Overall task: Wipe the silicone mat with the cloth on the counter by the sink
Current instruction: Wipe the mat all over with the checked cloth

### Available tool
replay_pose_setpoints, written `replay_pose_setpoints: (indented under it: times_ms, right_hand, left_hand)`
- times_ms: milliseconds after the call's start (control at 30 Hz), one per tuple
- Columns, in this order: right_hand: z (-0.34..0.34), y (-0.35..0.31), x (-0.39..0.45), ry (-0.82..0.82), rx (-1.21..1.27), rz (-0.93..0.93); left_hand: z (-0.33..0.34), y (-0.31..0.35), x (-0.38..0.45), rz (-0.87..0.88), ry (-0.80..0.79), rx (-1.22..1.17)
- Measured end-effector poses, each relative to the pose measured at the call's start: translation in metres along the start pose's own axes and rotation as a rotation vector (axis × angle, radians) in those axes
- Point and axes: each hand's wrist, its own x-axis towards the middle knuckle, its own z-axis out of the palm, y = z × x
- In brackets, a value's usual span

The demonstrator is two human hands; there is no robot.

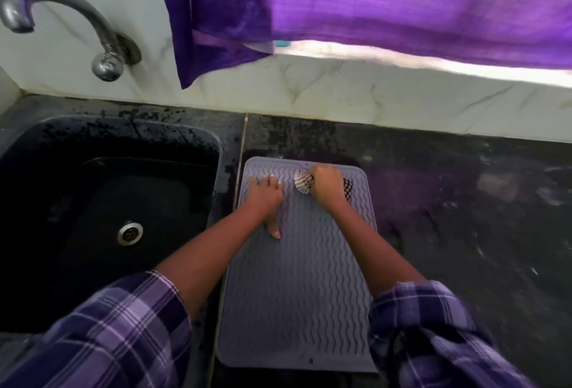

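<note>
A grey silicone mat (297, 288) with wavy ridges lies on the dark counter just right of the sink. My left hand (266, 198) rests flat on the mat's upper left part, fingers spread and thumb pointing back toward me. My right hand (326, 184) is closed on a small checked black-and-white cloth (303, 181) near the mat's far edge. The cloth bunches out on both sides of the hand and presses against the mat.
A black sink (102, 211) with a metal drain lies to the left, a chrome tap (62, 16) above it. The dark stone counter (464, 217) extends right. A purple curtain (371, 0) hangs over the tiled back wall.
</note>
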Motion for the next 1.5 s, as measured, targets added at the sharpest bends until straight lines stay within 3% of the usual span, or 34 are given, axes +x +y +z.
replay_pose_setpoints:
  times_ms: [100,200,500,600,733,867,1100,1233,1433,1500]
  right_hand:
    - [0.004,-0.001,-0.005,-0.001,-0.062,-0.038]
    - [0.002,0.0,-0.025,-0.11,-0.099,-0.044]
    - [0.009,0.004,-0.13,-0.334,0.028,-0.158]
    - [-0.005,0.007,-0.125,-0.449,0.088,-0.089]
    - [-0.011,-0.008,-0.093,-0.138,0.17,0.07]
    - [0.002,-0.03,-0.09,-0.076,-0.003,0.078]
    - [0.009,-0.029,-0.143,-0.229,-0.077,0.035]
    - [0.018,-0.039,-0.185,-0.221,-0.11,0.022]
    - [-0.005,-0.031,-0.216,-0.461,-0.003,0.019]
    - [-0.014,-0.029,-0.204,-0.405,0.077,0.073]
  left_hand:
    - [0.001,-0.004,0.001,0.011,0.055,0.025]
    - [0.001,-0.001,0.001,0.0,0.056,0.065]
    - [0.006,-0.008,-0.008,0.039,0.151,0.069]
    - [0.014,-0.006,-0.019,0.077,0.238,0.082]
    - [0.024,0.0,-0.032,0.131,0.24,0.017]
    - [0.045,0.01,-0.051,0.188,0.122,-0.004]
    - [0.057,0.015,-0.056,0.149,0.16,0.074]
    - [0.06,0.016,-0.058,0.134,0.159,0.119]
    - [0.066,0.026,-0.09,0.131,0.255,0.177]
    - [0.065,0.033,-0.103,0.187,0.265,0.16]
